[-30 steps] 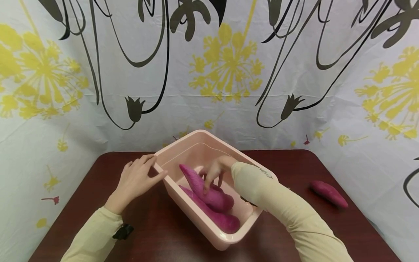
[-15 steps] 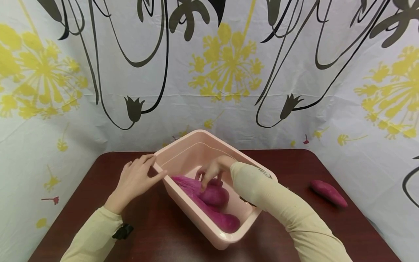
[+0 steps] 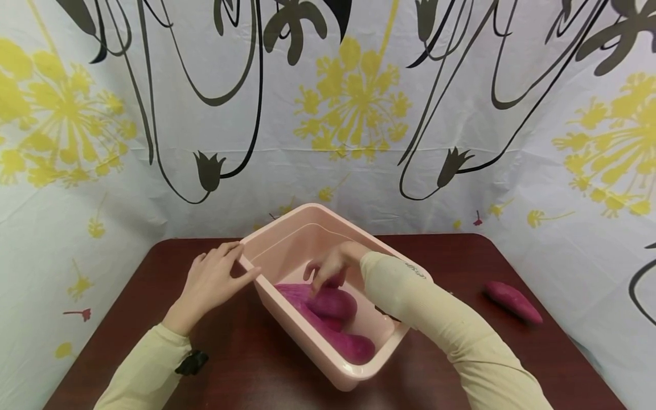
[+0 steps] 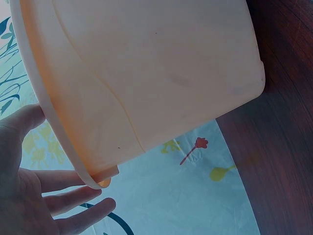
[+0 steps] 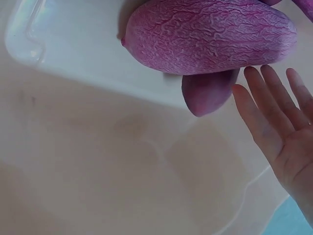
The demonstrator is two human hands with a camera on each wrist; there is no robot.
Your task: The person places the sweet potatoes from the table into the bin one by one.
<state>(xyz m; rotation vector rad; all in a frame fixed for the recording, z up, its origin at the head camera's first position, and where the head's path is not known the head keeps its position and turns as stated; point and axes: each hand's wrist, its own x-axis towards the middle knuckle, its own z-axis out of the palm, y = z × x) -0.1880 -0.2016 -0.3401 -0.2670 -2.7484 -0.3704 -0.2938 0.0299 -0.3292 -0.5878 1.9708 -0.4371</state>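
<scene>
A pale pink bin [image 3: 318, 236] holds several purple sweet potatoes. My right hand [image 3: 335, 266] reaches down into it over a sweet potato [image 3: 335, 304]. In the right wrist view this hand [image 5: 288, 137] has straight fingers, their tips right at the underside of the wrinkled sweet potato [image 5: 210, 36]. A smaller, smoother sweet potato [image 5: 208, 93] pokes out beneath that one. Another sweet potato [image 3: 356, 347] lies along the bin's near left wall. My left hand [image 3: 215, 279] rests at the bin's left corner; in the left wrist view its thumb and fingers touch the rim [image 4: 63, 142].
One more sweet potato [image 3: 512, 300] lies on the dark red table [image 3: 230, 364] toward its right edge. White cloth [image 3: 359, 188] with yellow and grey plant prints hangs behind and at both sides. A dark wrist strap [image 3: 192, 363] sits on the left sleeve.
The upper sweet potato has come down from its raised, tilted position, its pointed end now lower against the left wall. The right hand has shifted slightly left. The left hand stays at the rim.
</scene>
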